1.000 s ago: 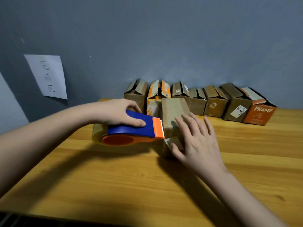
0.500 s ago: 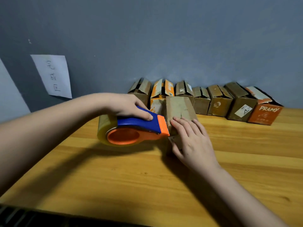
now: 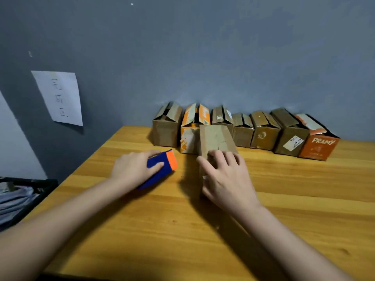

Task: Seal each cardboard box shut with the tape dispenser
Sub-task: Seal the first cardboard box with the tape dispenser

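Fingers (image 3: 220,159) of our right hand (image 3: 227,179) lie spread and bent over the near end of the cardboard box (image 3: 216,138), thumb down its left side, pressing on the lid w/ nothing pinched; we judge this is to pin the flaps flat & rub the tape down so it bonds. Left-hand fingers (image 3: 156,166) are curled round the blue body of the tape dispenser (image 3: 162,165), thumb over the top, gripping it; our left hand (image 3: 132,169) holds it just left of the box, apart from it, orange nose pointing toward the box, low over the table (image 3: 182,230). Whether it touches the wood we can't tell, and the roll is hidden under the hand. Kept there, we think, so the tool is ready for the next pass. The box stands lengthwise away from us at mid-table, lid closed, a glossy strip seeming to run along its top; the seam edge is too blurred to confirm. Behind it, vs. the grey wall (image 3: 223,57), a row of boxes (image 3: 253,130) waits w/ flaps up, incl. an orange one marked PRAMY (image 3: 318,147), so most of the job looks undone. A paper sheet (image 3: 58,96) hangs on the wall at left.
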